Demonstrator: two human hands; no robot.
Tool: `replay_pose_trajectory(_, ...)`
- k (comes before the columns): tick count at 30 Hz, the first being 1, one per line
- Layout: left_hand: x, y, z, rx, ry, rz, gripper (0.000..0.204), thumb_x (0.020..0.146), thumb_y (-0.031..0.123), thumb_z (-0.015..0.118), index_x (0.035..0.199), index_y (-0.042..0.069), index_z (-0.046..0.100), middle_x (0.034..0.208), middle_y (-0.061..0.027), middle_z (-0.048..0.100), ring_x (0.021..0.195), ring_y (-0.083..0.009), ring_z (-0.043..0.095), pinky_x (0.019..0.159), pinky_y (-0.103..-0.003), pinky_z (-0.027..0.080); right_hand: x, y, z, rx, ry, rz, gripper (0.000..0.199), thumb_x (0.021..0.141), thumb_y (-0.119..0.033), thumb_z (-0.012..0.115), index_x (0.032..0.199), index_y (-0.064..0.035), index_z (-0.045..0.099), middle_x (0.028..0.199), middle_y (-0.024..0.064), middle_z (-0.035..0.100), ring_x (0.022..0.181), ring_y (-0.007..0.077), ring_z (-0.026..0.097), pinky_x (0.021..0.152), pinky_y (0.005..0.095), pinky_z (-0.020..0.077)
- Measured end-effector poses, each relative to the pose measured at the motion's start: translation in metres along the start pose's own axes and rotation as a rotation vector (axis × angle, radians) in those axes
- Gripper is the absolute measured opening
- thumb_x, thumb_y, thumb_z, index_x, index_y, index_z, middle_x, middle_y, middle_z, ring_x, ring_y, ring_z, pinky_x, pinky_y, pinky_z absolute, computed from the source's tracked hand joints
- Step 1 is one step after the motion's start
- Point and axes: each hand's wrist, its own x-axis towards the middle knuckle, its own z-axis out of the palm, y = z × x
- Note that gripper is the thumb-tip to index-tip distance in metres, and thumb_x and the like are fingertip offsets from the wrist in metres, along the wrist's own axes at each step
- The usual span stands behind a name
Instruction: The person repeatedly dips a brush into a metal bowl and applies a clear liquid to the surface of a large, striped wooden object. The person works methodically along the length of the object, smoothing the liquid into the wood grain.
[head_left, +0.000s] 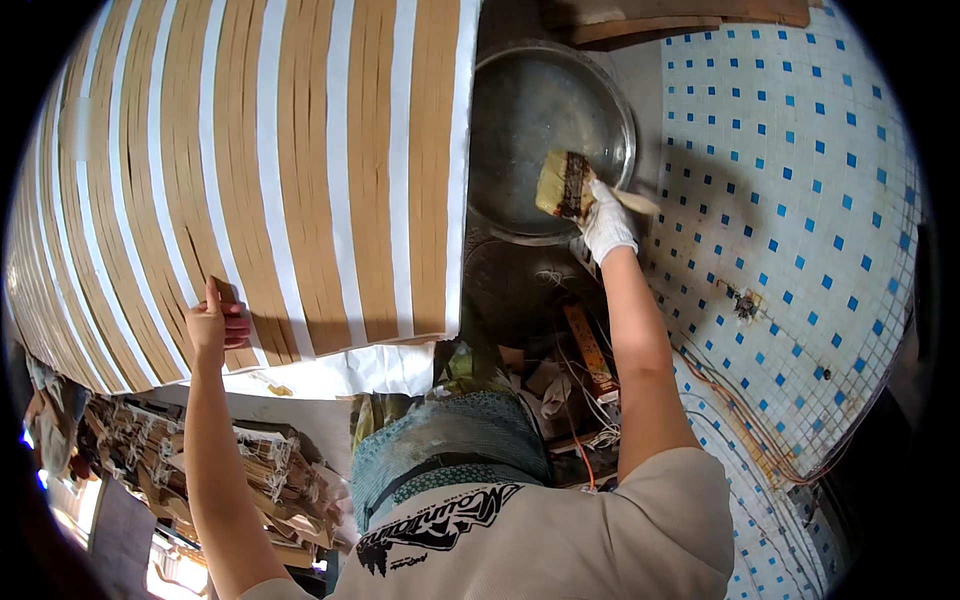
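My right hand [608, 222], in a white glove, grips the pale handle of a wide paste brush [573, 185]. The brush has yellowish bristles and a dark, stained band, and it is over a round metal basin [510, 110] that looks wet inside. On the left, my bare left hand [217, 325] rests near the front edge of a sheet layered with brown strips [300, 200] and white bands between them. Its thumb points away from me, apart from the fingers, which lie in shadow over a brown strip.
A white sheet [350, 373] hangs below the strips' near edge. Bundled brown pieces [285, 480] are piled at lower left. An orange power strip [590, 350] and loose cables lie under my right arm. Blue-dotted tiles [790, 200] cover the right; a wooden board [690, 15] is at the far side.
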Motion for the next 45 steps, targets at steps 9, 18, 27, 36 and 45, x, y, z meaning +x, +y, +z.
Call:
replay_pose_trajectory(9, -0.005, 0.0, 0.003, -0.003, 0.105, -0.008, 0.065, 0.088, 0.063, 0.056, 0.069, 0.001, 0.063, 0.052, -0.0102, 0.059, 0.038, -0.0198, 0.059, 0.032, -0.036, 0.049, -0.004, 0.032, -0.019, 0.042, -0.206, -0.024, 0.05, 0.091, -0.035, 0.062, 0.132, -0.0082, 0.05, 0.134, 0.0067, 0.052, 0.119, 0.0235, 0.05, 0.098, 0.0369, 0.0416)
replay_pose_trajectory(18, -0.025, -0.042, 0.009, 0.096, 0.314, 0.346, 0.057, 0.089, 0.054, 0.054, 0.062, 0.005, 0.068, 0.053, -0.0094, 0.062, 0.048, -0.023, 0.063, 0.054, -0.037, 0.052, -0.083, 0.046, -0.028, 0.345, -0.155, -0.123, 0.029, 0.091, -0.034, 0.062, 0.108, -0.0112, 0.063, 0.112, 0.0032, 0.065, 0.097, 0.0199, 0.059, 0.084, 0.0321, 0.048)
replay_pose_trajectory(27, -0.157, -0.149, 0.009, -0.198, -0.137, 1.08, 0.025, 0.087, 0.018, 0.057, 0.108, 0.006, 0.062, 0.101, -0.0163, 0.063, 0.095, -0.031, 0.062, 0.083, -0.041, 0.05, -0.277, 0.017, 0.061, 0.35, -0.474, -0.407, 0.039, 0.088, -0.036, 0.068, 0.115, -0.0081, 0.061, 0.114, 0.005, 0.064, 0.097, 0.0213, 0.063, 0.084, 0.0345, 0.0533)
replay_pose_trajectory(36, -0.194, -0.449, -0.164, -0.213, 0.229, 0.498, 0.025, 0.087, 0.025, 0.058, 0.101, 0.009, 0.071, 0.094, -0.0131, 0.07, 0.088, -0.0303, 0.067, 0.079, -0.04, 0.053, -0.453, 0.094, 0.316, 0.06, -0.893, -0.405, 0.023, 0.093, -0.032, 0.06, 0.1, -0.0104, 0.063, 0.096, 0.0027, 0.067, 0.085, 0.0189, 0.063, 0.078, 0.0338, 0.0534)
replay_pose_trajectory(45, -0.159, -0.531, -0.249, -0.583, 0.325, 0.381, 0.022, 0.091, 0.02, 0.06, 0.104, 0.004, 0.068, 0.091, -0.009, 0.07, 0.084, -0.0193, 0.067, 0.077, -0.032, 0.052, -0.606, 0.259, 0.491, -0.019, -1.044, -0.364, 0.02, 0.096, -0.024, 0.053, 0.091, -0.0061, 0.063, 0.076, 0.0062, 0.066, 0.063, 0.0184, 0.065, 0.064, 0.0327, 0.0598)
